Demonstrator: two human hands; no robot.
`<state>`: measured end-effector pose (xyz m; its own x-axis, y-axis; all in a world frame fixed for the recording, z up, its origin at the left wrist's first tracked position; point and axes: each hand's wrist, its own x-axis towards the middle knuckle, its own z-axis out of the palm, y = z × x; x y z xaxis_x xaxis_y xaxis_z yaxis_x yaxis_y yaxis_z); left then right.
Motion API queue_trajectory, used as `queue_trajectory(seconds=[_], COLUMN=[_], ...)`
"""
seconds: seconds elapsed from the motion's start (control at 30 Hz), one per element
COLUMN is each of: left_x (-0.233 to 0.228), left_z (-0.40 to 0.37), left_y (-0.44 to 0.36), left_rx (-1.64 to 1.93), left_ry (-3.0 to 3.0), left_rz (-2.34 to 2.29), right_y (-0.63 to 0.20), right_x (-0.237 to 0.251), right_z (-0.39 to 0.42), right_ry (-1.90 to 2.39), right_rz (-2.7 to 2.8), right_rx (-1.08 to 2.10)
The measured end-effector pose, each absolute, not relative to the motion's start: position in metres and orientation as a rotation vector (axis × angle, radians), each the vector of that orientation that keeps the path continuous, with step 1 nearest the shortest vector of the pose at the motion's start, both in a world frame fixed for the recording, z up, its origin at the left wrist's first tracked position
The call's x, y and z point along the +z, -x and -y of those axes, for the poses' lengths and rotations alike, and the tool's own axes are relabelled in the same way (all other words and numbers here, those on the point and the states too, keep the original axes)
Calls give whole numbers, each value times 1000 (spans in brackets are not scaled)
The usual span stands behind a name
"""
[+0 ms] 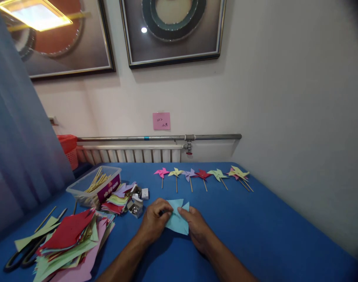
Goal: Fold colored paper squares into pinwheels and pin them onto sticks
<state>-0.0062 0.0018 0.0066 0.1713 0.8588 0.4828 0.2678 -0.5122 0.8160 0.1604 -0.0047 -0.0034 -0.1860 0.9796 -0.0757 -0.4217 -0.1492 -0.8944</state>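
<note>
left hand [154, 221]: fingers pinch light blue paper [176, 220] at its centre | right hand [196, 226]: fingers press same paper's folded corner | paper: flat on blue bench [255, 235], between hands | finished pinwheels [202, 175]: row behind | paper stack [69, 239]: left
</note>
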Motion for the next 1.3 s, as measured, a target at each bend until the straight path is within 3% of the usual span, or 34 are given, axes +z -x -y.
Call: queue_trajectory(seconds=[0.37, 1.0, 1.3], left_x=[5, 3, 8], left_z=[-2, 2, 5], left_y=[10, 6, 5], left_rx=[1216, 1300, 1255], left_ry=[-2126, -2133, -2207], left_rz=[-1079, -1128, -1142], right_y=[-158, -159, -161], right_x=[-1, 0, -20], right_z=[3, 5, -4], right_ry=[874, 857, 928], right_rz=[905, 936, 1021], right_rx=[1607, 1626, 1522])
